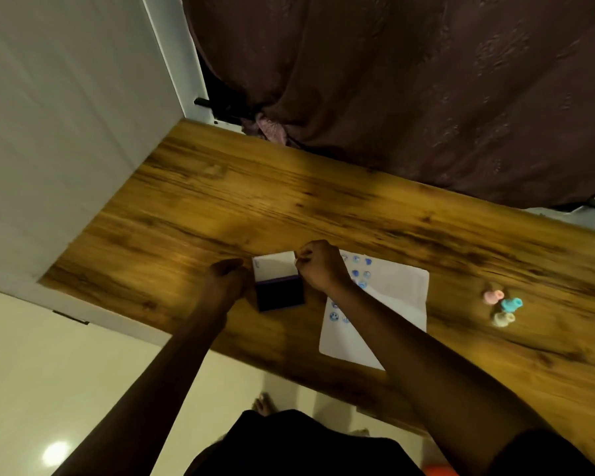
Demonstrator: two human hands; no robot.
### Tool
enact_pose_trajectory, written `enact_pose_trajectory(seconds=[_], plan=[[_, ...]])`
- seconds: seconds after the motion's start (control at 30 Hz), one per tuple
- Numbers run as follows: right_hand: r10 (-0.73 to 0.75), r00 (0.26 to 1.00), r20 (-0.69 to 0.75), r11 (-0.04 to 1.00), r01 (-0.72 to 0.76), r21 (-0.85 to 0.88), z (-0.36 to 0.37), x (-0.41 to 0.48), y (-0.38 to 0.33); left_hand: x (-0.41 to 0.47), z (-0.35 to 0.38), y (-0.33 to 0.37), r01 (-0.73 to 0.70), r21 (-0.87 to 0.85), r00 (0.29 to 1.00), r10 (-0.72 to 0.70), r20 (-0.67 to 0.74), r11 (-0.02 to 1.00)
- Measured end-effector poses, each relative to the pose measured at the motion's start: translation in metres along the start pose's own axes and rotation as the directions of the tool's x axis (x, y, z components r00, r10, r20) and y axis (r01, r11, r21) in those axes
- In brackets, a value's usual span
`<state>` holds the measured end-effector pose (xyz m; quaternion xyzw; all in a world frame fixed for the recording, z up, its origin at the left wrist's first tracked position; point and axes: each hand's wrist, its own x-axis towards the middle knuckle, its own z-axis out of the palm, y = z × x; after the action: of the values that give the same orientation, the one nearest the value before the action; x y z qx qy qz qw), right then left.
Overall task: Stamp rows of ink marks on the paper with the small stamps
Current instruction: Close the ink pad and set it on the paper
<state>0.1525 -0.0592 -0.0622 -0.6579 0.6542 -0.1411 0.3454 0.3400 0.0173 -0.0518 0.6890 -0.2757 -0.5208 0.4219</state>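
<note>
A white sheet of paper [397,297] lies on the wooden table [289,201], with several blue ink marks near its left edge, partly hidden by my right forearm. To its left an ink pad [280,293] sits with its white lid [275,266] raised. My right hand [322,266] pinches the lid's upper right corner. My left hand [225,276] rests curled just left of the pad; what it holds, if anything, is hidden. Three small stamps lie to the right of the paper: pink [493,297], teal [510,304] and cream [503,319].
A dark brown curtain [409,97] hangs along the table's far edge. A white wall panel [66,132] bounds the table on the left. Pale floor [83,372] and my bare feet show below the near edge.
</note>
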Motion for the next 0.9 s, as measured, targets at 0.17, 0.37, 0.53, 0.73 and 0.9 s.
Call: enact_pose_trajectory(seconds=[0.17, 0.37, 0.53, 0.73, 0.9], plan=[[0.018, 0.999, 0.029, 0.999, -0.017, -0.038, 0.002, 0.002, -0.003, 0.003, -0.001, 0.004, 0.016, 0.019, 0.999, -0.017, 0.049, 1.0], [0.009, 0.998, 0.065, 0.999, -0.007, -0.042, 0.0, -0.004, -0.004, -0.004, -0.002, 0.0, -0.038, -0.006, 0.994, 0.038, 0.103, 0.999], [-0.016, 0.997, 0.069, 1.0, 0.017, -0.005, -0.004, -0.013, -0.005, -0.017, -0.003, -0.002, -0.104, -0.046, 0.984, 0.109, 0.143, 0.994], [-0.054, 0.997, 0.052, 0.996, 0.05, 0.075, -0.006, -0.024, 0.001, -0.026, -0.004, -0.013, -0.134, -0.077, 0.981, 0.143, 0.129, 0.988], [-0.078, 0.997, -0.009, 0.99, 0.078, 0.116, -0.002, -0.033, 0.012, -0.03, -0.003, -0.024, -0.175, -0.014, 0.978, 0.175, 0.115, 0.985]])
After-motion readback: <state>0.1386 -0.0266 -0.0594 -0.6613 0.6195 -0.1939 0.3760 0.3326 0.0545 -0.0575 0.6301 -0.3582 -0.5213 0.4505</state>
